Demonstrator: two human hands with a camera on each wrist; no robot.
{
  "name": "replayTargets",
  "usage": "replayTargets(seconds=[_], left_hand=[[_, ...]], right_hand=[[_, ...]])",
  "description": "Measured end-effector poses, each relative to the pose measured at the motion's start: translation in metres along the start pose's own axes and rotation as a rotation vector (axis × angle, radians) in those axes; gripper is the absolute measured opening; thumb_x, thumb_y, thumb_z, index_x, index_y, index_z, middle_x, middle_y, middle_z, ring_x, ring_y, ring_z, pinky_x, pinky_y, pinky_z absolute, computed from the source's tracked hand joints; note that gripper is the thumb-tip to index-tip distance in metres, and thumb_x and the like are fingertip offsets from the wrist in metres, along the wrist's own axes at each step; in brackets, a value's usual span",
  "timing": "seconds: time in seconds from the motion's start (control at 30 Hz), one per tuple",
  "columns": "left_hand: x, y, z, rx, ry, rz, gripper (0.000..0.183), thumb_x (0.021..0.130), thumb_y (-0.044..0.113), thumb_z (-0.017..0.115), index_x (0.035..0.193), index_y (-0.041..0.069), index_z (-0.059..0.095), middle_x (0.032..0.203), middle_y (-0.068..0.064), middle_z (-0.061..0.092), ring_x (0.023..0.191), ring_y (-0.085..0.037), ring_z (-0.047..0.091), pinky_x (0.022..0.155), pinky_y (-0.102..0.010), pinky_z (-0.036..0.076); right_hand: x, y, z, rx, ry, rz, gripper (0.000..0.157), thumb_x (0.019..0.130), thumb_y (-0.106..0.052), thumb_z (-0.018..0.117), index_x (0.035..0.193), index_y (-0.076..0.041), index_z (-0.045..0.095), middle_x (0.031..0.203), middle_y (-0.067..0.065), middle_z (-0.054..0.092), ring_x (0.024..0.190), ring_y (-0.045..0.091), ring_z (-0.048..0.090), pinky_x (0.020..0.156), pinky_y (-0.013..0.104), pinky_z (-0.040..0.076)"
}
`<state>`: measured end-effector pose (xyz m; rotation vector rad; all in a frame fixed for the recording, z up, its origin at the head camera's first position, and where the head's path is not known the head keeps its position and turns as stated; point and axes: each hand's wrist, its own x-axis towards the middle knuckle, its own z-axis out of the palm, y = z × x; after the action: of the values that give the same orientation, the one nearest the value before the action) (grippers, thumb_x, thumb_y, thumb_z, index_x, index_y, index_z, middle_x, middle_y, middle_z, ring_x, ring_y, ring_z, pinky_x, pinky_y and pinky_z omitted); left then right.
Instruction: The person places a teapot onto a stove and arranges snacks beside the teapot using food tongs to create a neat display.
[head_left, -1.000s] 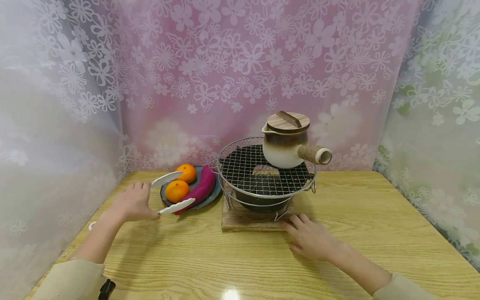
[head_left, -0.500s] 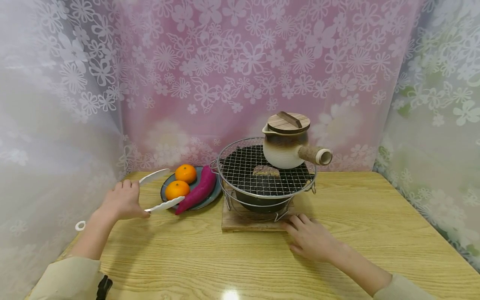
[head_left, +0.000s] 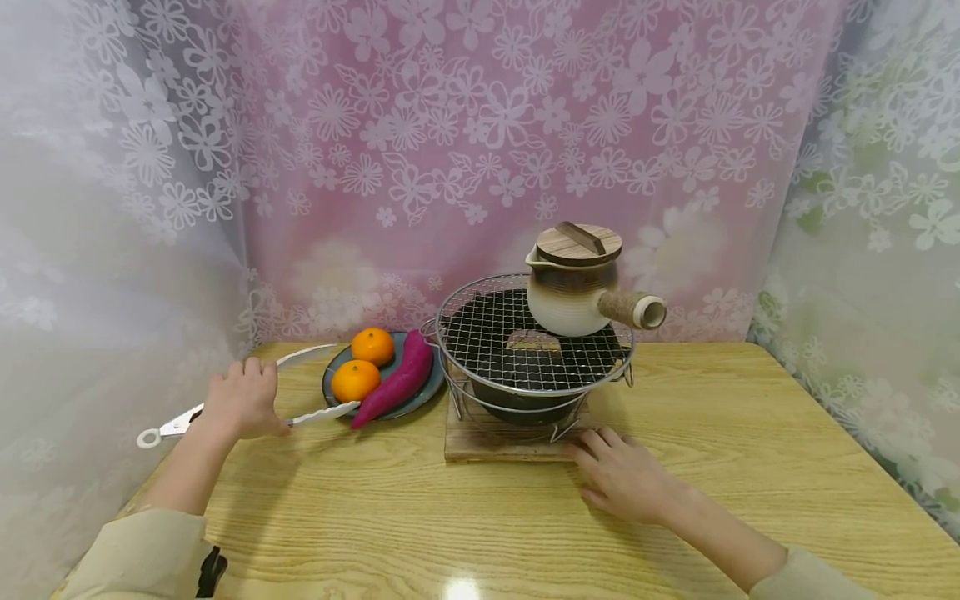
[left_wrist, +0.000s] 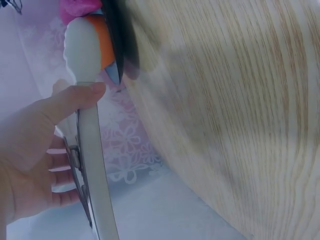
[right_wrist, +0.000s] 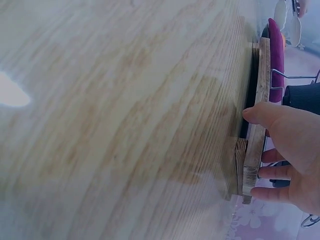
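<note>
In the head view my left hand (head_left: 243, 400) holds a pair of tongs (head_left: 326, 413) by their arms, the white scalloped tips spread apart. The thumb lies along one arm of the tongs (left_wrist: 92, 145) in the left wrist view. Beside the tips stands a dark plate (head_left: 416, 398) bearing two oranges (head_left: 356, 382) and a purple sweet potato (head_left: 397, 380). My right hand (head_left: 621, 475) grips the front right corner of a wooden board (head_left: 498, 448). From the right wrist, the thumb is on the edge of the board (right_wrist: 261, 85) and the fingers are across its other side.
On the board stands a dark round stove (head_left: 525, 402) under a wire grill rack (head_left: 487, 333). A clay teapot (head_left: 572, 296) with a wooden lid sits on the rack, its handle pointing right. Floral curtains (head_left: 480, 125) surround the wooden table (head_left: 420, 525).
My left hand has drawn the tongs left, so their tips no longer overlap the oranges. The tongs' ring end now shows higher and farther left. My right hand has stayed at the board.
</note>
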<state>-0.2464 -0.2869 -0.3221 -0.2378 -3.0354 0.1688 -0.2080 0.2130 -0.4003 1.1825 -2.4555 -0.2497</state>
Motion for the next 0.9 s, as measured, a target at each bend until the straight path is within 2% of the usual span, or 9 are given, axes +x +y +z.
replayTargets(seconds=[0.23,0.43,0.9], left_hand=[[0.002,0.003,0.001,0.003,-0.002,0.003,0.098,0.058,0.043,0.084,0.125,-0.014,0.041,0.111,-0.032,0.046,0.102,-0.05,0.042,0.075,-0.059,0.037],[0.005,0.007,0.003,0.014,-0.001,0.008,0.097,0.058,0.044,0.084,0.125,-0.012,0.042,0.112,-0.031,0.046,0.101,-0.048,0.042,0.076,-0.058,0.037],[0.012,0.011,0.003,-0.038,-0.044,-0.021,0.093,0.061,0.04,0.083,0.127,-0.013,0.042,0.115,-0.033,0.045,0.104,-0.051,0.041,0.08,-0.06,0.035]], right_hand=[[0.0,0.001,-0.001,0.001,-0.032,0.002,0.053,0.076,-0.04,0.072,0.118,-0.011,0.055,0.108,0.011,0.051,0.093,0.03,0.05,0.072,0.041,0.048],[0.0,0.0,0.001,-0.01,-0.01,0.002,0.056,0.075,-0.04,0.073,0.119,-0.011,0.055,0.109,0.012,0.05,0.093,0.03,0.051,0.07,0.042,0.048],[0.0,-0.001,0.002,-0.007,-0.025,0.023,0.056,0.075,-0.039,0.073,0.119,-0.01,0.056,0.108,0.011,0.05,0.097,0.029,0.051,0.07,0.04,0.05]])
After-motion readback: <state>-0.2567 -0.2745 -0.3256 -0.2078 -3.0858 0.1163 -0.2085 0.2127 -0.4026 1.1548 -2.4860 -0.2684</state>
